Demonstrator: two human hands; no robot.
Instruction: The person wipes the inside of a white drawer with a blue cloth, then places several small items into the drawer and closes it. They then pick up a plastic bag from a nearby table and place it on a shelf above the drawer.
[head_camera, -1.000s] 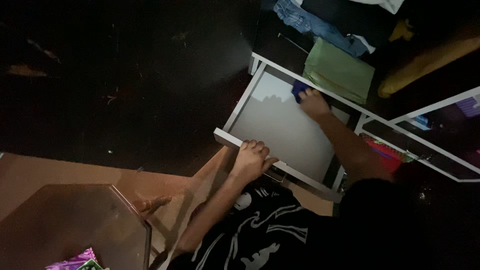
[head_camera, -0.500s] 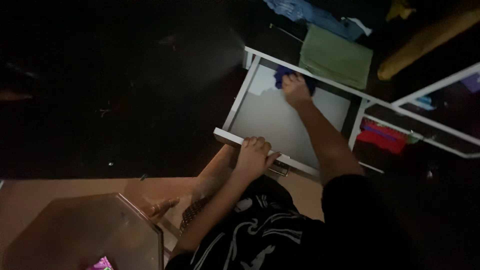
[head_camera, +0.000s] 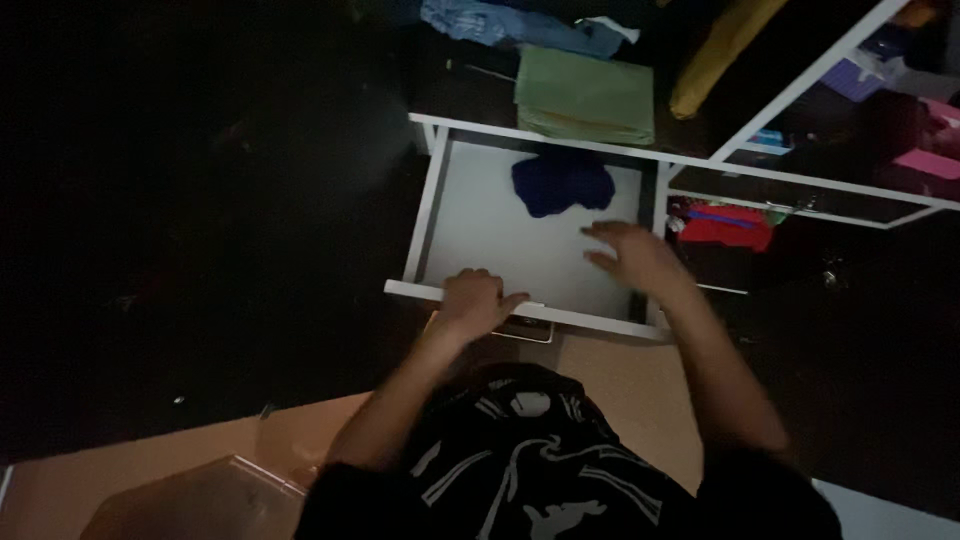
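Dim room, white drawer (head_camera: 470, 215) pulled out. My left hand (head_camera: 470, 300) grips its near edge; my right hand (head_camera: 632, 255), fingers spread and empty, has just released the blue cloth (head_camera: 560, 182) at the far end.

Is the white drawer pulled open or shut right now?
Open: the white drawer is out, its floor showing, a blue cloth lying inside.

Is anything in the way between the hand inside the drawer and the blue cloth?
Nothing visible. The right hand hovers over the bare white drawer floor, and the blue cloth lies apart near the back.
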